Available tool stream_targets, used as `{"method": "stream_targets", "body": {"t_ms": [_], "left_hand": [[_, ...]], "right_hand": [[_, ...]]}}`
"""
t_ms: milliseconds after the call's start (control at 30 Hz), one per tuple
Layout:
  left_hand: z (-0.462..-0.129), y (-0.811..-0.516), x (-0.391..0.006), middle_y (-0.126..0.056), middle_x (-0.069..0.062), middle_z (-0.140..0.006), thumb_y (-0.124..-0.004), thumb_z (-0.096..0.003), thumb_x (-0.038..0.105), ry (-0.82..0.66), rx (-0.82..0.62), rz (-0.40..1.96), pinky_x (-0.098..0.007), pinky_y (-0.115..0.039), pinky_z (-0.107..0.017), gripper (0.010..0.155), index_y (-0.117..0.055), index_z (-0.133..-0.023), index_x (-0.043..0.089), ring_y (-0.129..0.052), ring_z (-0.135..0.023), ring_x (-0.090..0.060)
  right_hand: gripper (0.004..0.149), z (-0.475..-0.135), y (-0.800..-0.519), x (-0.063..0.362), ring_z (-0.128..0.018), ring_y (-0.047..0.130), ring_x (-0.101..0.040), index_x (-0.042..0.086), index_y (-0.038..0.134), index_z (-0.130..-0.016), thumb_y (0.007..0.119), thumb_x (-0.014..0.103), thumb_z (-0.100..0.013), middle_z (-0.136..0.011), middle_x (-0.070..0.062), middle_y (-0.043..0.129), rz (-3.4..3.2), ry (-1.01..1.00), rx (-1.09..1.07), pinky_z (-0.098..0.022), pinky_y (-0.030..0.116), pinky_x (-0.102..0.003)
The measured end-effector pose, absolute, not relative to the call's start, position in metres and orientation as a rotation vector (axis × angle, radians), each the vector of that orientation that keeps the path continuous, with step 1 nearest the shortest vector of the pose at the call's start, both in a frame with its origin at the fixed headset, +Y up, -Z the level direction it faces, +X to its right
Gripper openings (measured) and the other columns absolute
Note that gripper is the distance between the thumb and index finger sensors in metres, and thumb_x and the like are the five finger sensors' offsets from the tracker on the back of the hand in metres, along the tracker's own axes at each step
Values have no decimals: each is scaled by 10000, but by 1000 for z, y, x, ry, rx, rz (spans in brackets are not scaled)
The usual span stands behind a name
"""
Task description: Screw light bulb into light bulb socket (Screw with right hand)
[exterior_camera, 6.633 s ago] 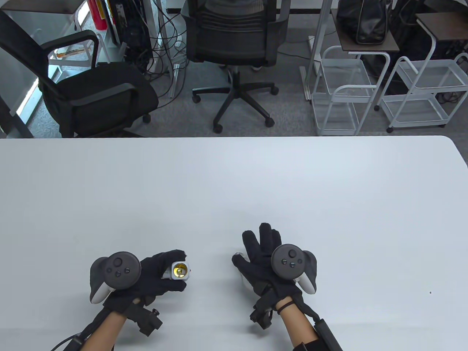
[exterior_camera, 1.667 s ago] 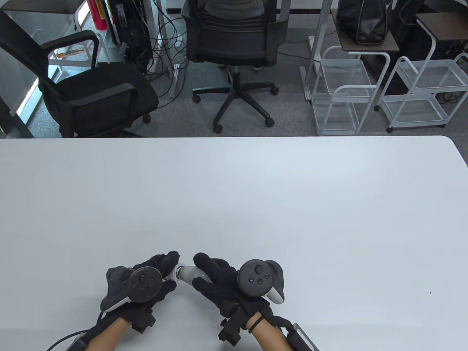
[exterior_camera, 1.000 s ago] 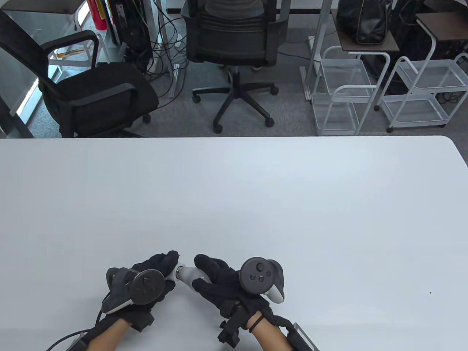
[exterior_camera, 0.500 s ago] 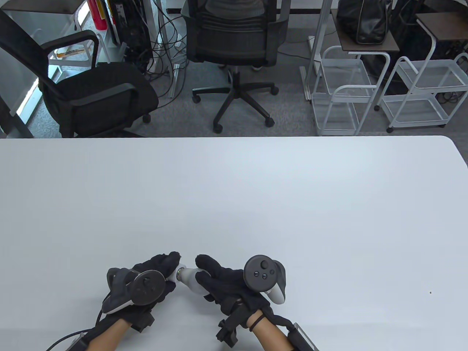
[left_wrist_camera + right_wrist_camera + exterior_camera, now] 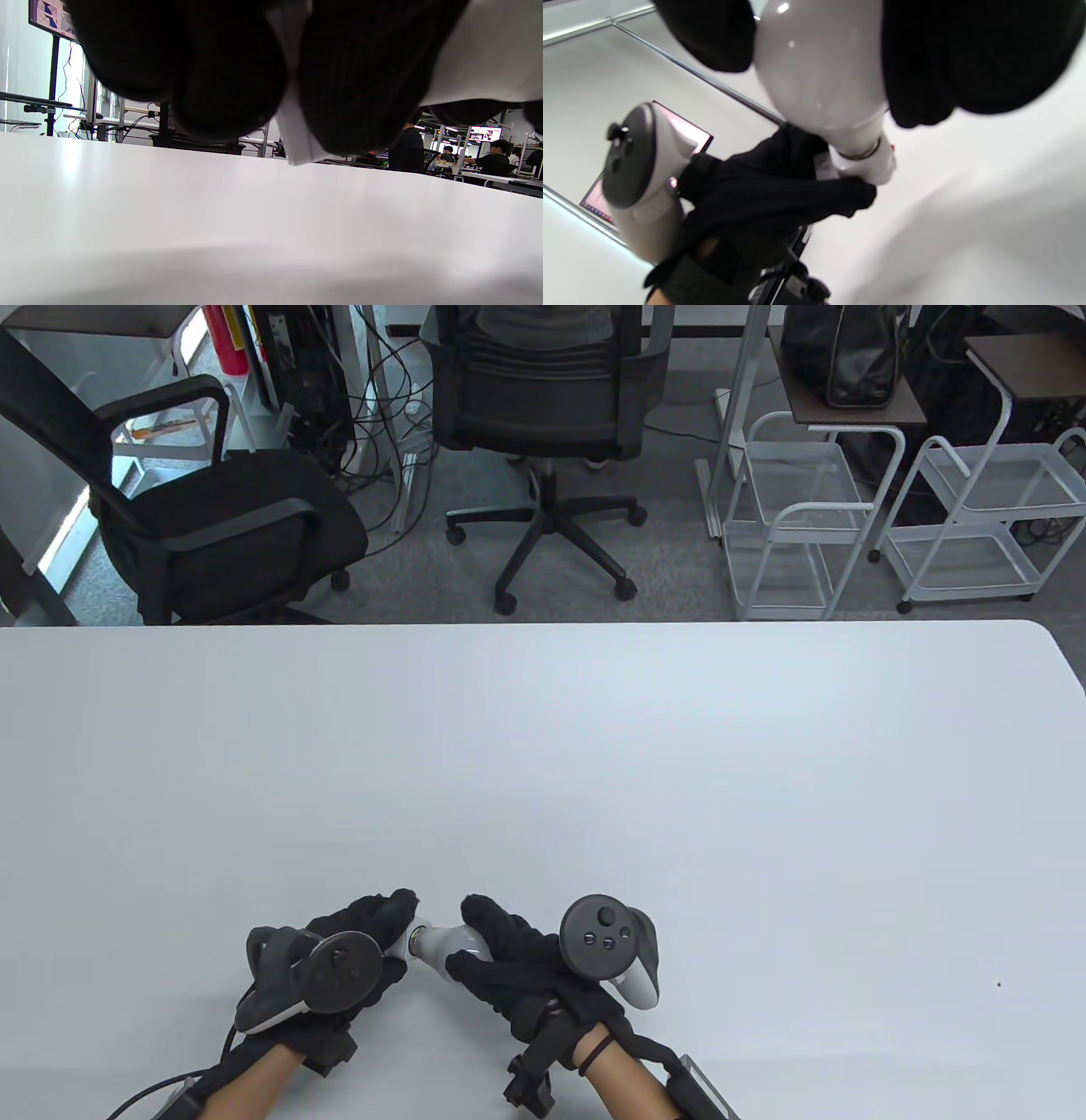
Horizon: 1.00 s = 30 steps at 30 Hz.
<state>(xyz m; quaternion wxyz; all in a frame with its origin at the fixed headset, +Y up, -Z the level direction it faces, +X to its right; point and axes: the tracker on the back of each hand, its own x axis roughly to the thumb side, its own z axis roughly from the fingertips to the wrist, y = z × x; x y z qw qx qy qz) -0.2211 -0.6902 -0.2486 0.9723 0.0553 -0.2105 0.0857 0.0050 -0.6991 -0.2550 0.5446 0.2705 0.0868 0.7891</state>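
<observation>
Light bulb (image 5: 443, 943): held just above the worktop (image 5: 543, 746) near its front edge, lying roughly level between both hands; its metal base is entered in the socket, with a ring of metal still exposed in the right wrist view.
Light bulb socket (image 5: 869, 166): a small white housing, largely hidden in the table view.
Left hand (image 5: 339, 954): fingers are closed around the socket, which is gripped and steadied.
Right hand (image 5: 526, 963): the globe is pinched between thumb and fingers (image 5: 971, 55).
Handling, as judged: the bulb is taken to be light, smooth, glossy and breakable; slipping under gloved fingers is likely.
Hold advised: the widest part of the globe is best grasped, with light pressure, and turned squarely to the threads.
</observation>
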Motion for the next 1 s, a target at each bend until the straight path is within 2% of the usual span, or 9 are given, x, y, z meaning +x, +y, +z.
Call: {"method": "stream_targets", "body": {"t_ms": [167,300,400,433,500,800,900,1000], "left_hand": [[-248,-690,-220,-853,-218,-910,-985,-429,308,-431,113,168,-483,-800,-542,678,-703,-1025,150,-976,-484,-150],[-249,-691,-221,-854,-219,-909,-986,-427,309,-429,106,170,-483,-799,-541,679,-703,-1024,150,-976,-482,-150],[-249,-691,-221,-858,-212,-906,-982,-430,322,-431,97,184,-479,-802,-542,679,-702,-1024,150,-976,-479,-141],[-250,-692,-222,-862,-209,-904,-981,-430,331,-435,80,199,-475,-805,-541,680,-703,-1024,152,-977,-477,-135],[-251,-693,-222,-864,-213,-900,-982,-430,330,-430,65,233,-478,-803,-540,678,-706,-1022,146,-976,-476,-138],[-249,-692,-220,-864,-212,-902,-987,-425,322,-441,97,174,-477,-803,-544,679,-711,-1022,151,-976,-479,-137],[-248,-692,-219,-865,-210,-901,-986,-425,325,-444,101,166,-476,-804,-543,679,-711,-1022,152,-977,-478,-134],[-249,-692,-220,-864,-213,-900,-986,-427,324,-441,97,171,-476,-803,-543,678,-711,-1021,146,-976,-477,-136]], "right_hand": [[549,-256,-700,8,-367,934,-462,-58,499,-999,660,296,-611,-631,-521,721,1854,203,606,-184,833,-490],[539,-255,-699,7,-348,949,-466,-86,530,-982,649,290,-614,-605,-536,740,1861,200,604,-168,839,-497],[572,-256,-700,8,-407,908,-480,-98,514,-979,670,304,-604,-684,-532,687,1850,205,615,-219,820,-494],[593,-256,-699,7,-407,885,-501,-123,490,-972,695,286,-595,-810,-524,562,1843,226,641,-223,806,-493],[625,-255,-696,6,-422,872,-493,-131,449,-977,702,290,-591,-850,-516,470,1890,231,674,-239,802,-473],[627,-256,-702,6,-391,899,-480,-180,446,-953,673,285,-599,-744,-517,585,1846,233,607,-210,822,-463],[569,-256,-703,8,-357,927,-467,-117,474,-979,644,284,-612,-647,-536,683,1836,226,574,-177,838,-456],[526,-256,-703,8,-344,934,-478,-95,534,-978,638,271,-614,-626,-560,694,1821,227,565,-165,841,-466]]}}
